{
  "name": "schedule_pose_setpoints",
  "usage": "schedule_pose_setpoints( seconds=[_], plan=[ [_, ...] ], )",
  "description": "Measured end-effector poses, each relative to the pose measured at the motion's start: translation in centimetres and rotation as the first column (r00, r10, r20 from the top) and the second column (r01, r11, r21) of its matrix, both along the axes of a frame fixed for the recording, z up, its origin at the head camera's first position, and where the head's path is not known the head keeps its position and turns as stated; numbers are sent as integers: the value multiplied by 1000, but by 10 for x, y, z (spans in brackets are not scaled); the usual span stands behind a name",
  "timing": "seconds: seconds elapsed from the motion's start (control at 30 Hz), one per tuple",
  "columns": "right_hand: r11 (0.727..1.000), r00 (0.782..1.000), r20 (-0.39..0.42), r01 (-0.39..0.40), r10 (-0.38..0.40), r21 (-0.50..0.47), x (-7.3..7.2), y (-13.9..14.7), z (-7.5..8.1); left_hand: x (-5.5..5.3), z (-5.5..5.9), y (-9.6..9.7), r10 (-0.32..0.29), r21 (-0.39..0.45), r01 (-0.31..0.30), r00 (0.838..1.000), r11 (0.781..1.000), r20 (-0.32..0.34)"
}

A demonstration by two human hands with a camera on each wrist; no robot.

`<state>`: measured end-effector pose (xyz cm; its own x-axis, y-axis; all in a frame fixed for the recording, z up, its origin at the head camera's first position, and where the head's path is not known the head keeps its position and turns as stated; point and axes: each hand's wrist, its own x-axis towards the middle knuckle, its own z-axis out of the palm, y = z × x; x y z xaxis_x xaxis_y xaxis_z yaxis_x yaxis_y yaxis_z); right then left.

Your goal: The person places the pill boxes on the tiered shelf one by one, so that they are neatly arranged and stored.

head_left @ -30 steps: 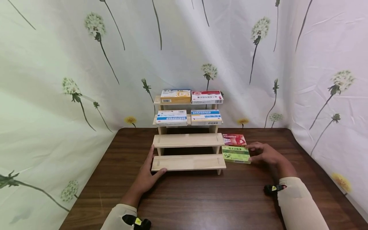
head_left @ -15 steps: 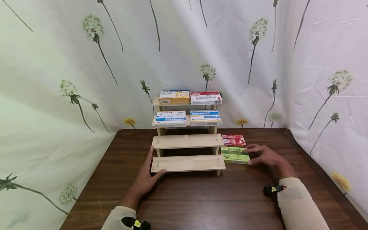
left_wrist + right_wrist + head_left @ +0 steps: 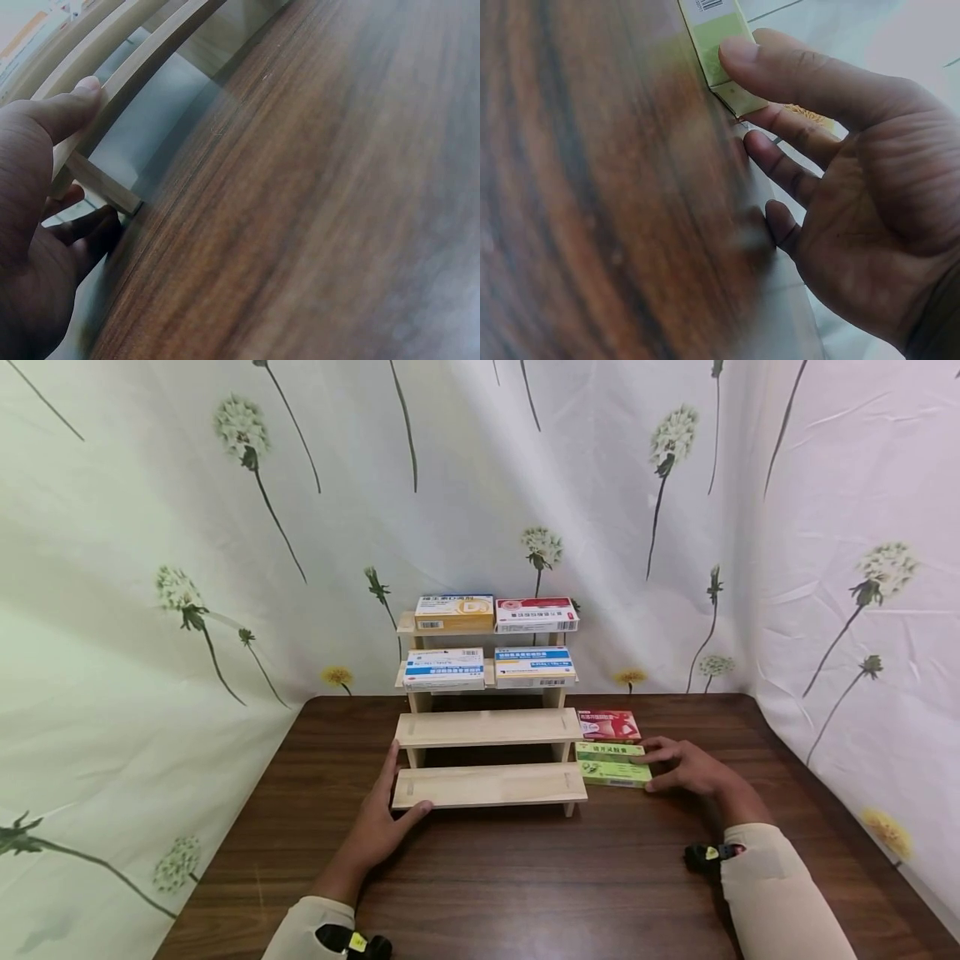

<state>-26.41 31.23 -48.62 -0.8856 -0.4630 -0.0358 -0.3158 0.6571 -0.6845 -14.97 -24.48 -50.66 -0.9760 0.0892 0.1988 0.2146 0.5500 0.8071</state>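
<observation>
A four-step wooden display rack (image 3: 487,785) stands on the table. My left hand (image 3: 375,831) grips its lower left end; in the left wrist view the thumb (image 3: 67,112) lies over a shelf edge, the fingers below by the leg. Right of the rack a green medicine box (image 3: 609,764) lies flat, and my right hand (image 3: 693,770) pinches its right end. In the right wrist view the thumb (image 3: 780,67) presses the box's near side, and the other fingers are partly hidden behind it. A red medicine box (image 3: 606,726) lies just behind the green one.
An orange-and-white box (image 3: 453,612) and a red-and-white box (image 3: 537,615) sit on the top step. Two blue-and-white boxes, one left (image 3: 445,669) and one right (image 3: 534,667), sit on the step below. A flower-printed curtain (image 3: 480,485) borders the brown wooden table (image 3: 525,877).
The right hand's fingers have come slightly further left over the green medicine box. The left hand stays at the rack. The view has shifted very slightly.
</observation>
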Motion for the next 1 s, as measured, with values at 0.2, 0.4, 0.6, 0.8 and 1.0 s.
schedule_pose_setpoints(
  seconds=[0.2,0.4,0.6,0.8,1.0],
  plan=[
    [1000,1000,-2,22,-22,-3,1,4,-1,0,-1,-1,-5,3,5,1000,1000,1],
    [998,998,24,55,-55,-22,3,10,1,0,0,-1,-6,5,6,1000,1000,-1],
    [996,997,31,73,-71,-46,6,14,3,-1,1,0,0,-1,0,1000,1000,15],
    [990,993,53,109,-104,-89,9,18,5,1,2,0,3,-6,-3,1000,1000,23],
    [985,989,79,132,-123,-114,11,23,8,1,3,1,-1,7,1,1000,1000,17]
  ],
)
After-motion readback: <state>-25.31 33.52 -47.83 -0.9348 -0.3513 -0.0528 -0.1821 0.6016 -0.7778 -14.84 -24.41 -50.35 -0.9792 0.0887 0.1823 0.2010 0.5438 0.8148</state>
